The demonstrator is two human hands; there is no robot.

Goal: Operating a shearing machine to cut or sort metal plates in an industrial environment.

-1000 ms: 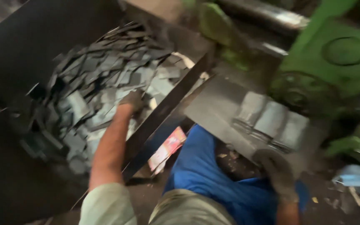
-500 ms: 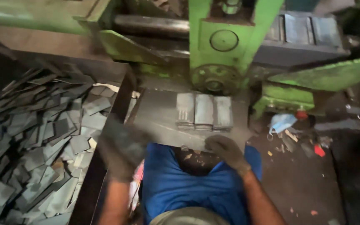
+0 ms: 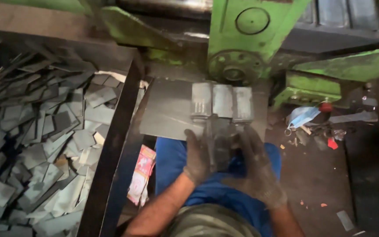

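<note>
Both gloved hands close around a small stack of dark metal pieces (image 3: 221, 147): the left hand (image 3: 199, 154) grips its left side, the right hand (image 3: 256, 164) its right, fingers curled on it. Just beyond the fingertips, three grey blocks (image 3: 222, 101) lie side by side on the metal worktop (image 3: 167, 112) under the green machine (image 3: 251, 39). Far left of the fingers, a bin (image 3: 115, 145) holds many loose pieces, so much seems left.

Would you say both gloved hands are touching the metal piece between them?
Touching: the head view shows the left hand and right hand pressed against the sides of the metal piece.
</note>
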